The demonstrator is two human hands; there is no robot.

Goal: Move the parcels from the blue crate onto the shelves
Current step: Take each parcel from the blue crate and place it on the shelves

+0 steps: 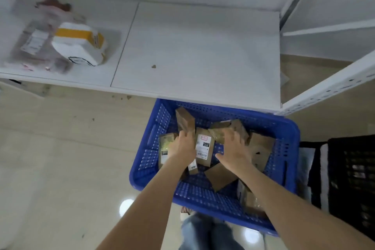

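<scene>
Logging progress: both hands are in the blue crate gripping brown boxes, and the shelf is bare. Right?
Not quite. The head view shows the shelf is not bare: a white-and-yellow parcel and a clear bag lie at its left. The left hand and right hand are in the crate, gripping the left box and right box.

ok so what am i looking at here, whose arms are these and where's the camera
No machine here: a person wears one camera on the head, looking down at their own arms. The left hand grips an upright brown box inside the blue crate, which sits on the floor and holds more brown parcels. The right hand is laid over a wrapped parcel; whether it grips is unclear. Over the crate's far edge is a white shelf, with a white and yellow parcel and a clear bag already on it.
</scene>
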